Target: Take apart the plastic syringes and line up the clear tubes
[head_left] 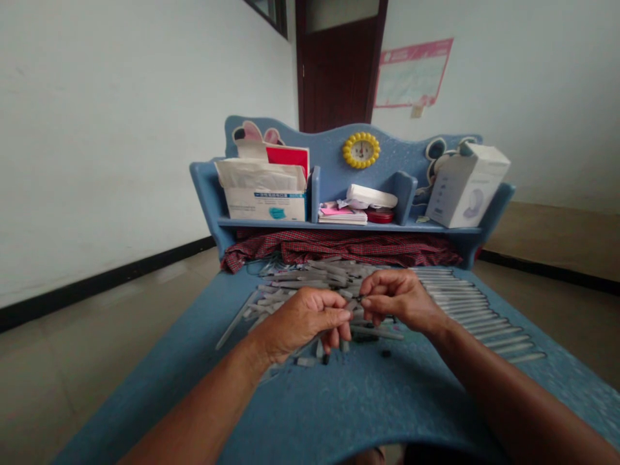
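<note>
My left hand (pixel 310 320) is closed, its thumb and fingers pinching a short translucent grey pen part (pixel 352 304). Close beside it, my right hand (pixel 400 300) pinches a small black piece (pixel 359 298) at the end of that part; whether the two are joined I cannot tell. Beneath and behind both hands spreads a loose heap of translucent grey pen parts (pixel 310 276), long tubes and short pieces mixed. To the right of my right hand, several slim clear pens (pixel 484 316) lie side by side in a row. A small black bit (pixel 386 353) lies on the table in front.
The blue desk (pixel 310 413) has a raised shelf (pixel 402 226) at its back. On the shelf are a mask box (pixel 266 203), papers (pixel 341 218), a red round case (pixel 380 216) and a white box (pixel 467 187). A checked cloth (pixel 349 247) is bunched beneath.
</note>
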Motion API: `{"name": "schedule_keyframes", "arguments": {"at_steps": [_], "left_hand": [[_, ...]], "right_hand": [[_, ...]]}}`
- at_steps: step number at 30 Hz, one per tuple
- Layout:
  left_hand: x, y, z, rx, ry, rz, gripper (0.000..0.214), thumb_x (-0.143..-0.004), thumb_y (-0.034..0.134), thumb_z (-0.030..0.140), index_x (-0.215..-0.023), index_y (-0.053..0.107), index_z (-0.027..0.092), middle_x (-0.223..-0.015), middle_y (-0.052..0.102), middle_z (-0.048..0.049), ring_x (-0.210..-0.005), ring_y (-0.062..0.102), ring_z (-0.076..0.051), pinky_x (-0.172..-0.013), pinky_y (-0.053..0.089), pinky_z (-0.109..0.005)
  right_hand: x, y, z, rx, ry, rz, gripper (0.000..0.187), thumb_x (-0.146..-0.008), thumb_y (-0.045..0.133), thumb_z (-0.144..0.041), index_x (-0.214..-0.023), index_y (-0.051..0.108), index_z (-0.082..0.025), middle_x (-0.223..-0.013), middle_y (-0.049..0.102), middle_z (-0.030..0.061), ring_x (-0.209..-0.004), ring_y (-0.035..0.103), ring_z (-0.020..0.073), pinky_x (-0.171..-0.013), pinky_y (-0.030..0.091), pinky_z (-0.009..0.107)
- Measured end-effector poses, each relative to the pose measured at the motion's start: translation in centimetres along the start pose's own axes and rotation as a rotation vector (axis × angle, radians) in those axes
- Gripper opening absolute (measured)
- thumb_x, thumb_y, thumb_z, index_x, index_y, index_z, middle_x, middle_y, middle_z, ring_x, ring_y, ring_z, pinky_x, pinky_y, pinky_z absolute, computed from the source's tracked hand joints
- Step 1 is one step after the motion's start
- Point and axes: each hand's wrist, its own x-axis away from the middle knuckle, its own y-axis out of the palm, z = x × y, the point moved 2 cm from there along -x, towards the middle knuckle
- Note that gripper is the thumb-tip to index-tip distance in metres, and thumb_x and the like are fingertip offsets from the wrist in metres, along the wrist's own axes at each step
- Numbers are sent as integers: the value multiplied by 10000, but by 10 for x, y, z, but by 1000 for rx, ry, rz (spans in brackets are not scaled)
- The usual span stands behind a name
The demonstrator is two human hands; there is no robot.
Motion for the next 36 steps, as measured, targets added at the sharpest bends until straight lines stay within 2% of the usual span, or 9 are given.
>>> {"name": "schedule_keyframes", "arguments": {"at_steps": [6,10,13,17,22,27,29,33,36], "left_hand": [[0,-2,-4,-150,-66,45,211,-783,556,323,-811,609,121,-668,644,-18,-490,523,-76,-436,399,-177],[0,-3,-6,-252,-114,42,220,-784,535,306,-872,611,118,-686,641,-19,-512,529,-83,-438,393,-175],[0,-2,-7,-316,-137,26,222,-785,512,296,-868,611,116,-660,619,-9,-500,513,-80,-433,380,-173],[1,-2,-5,-345,-143,0,220,-792,491,297,-843,607,119,-650,594,1,-488,490,-74,-431,366,-171],[2,-3,-3,-365,-132,-5,216,-784,498,305,-814,614,125,-654,589,4,-498,496,-79,-435,366,-174],[2,-5,-3,-345,-112,43,217,-788,502,306,-859,612,133,-673,600,4,-534,518,-86,-444,381,-168],[2,-4,-2,-345,-109,37,213,-786,503,312,-838,613,137,-664,600,7,-523,512,-84,-442,379,-170],[2,-2,-1,-354,-124,14,196,-775,510,303,-789,608,135,-621,576,16,-490,494,-80,-434,374,-174],[2,-2,-1,-352,-120,39,195,-778,506,309,-767,597,138,-631,586,10,-516,516,-88,-435,378,-171]], "right_hand": [[3,0,-4,347,-68,-52,106,-717,663,-202,-741,576,-146,-552,574,-26,-482,515,81,-462,401,187],[4,0,-6,587,-124,-140,57,-763,609,-197,-759,578,-149,-591,529,-37,-516,466,73,-481,365,185],[4,1,-7,681,-129,-209,66,-788,584,-203,-748,576,-152,-605,536,-34,-534,471,74,-489,358,182],[3,2,-2,568,-59,-273,155,-833,546,-280,-745,564,-154,-609,572,-15,-542,531,91,-503,408,188],[0,4,12,376,59,-288,378,-855,474,-481,-678,529,-152,-607,595,12,-493,555,97,-469,442,200],[-1,4,15,243,51,-216,329,-760,633,-452,-892,535,-167,-620,576,-29,-504,544,91,-489,450,202],[-1,5,14,233,50,-209,311,-775,613,-459,-843,536,-165,-607,583,-24,-488,543,91,-478,451,205],[-1,5,11,376,45,-179,388,-820,529,-499,-646,532,-152,-524,560,-11,-430,521,85,-414,406,187],[-2,3,10,325,62,-152,342,-792,571,-497,-767,560,-156,-537,564,-27,-442,535,92,-420,416,190]]}}
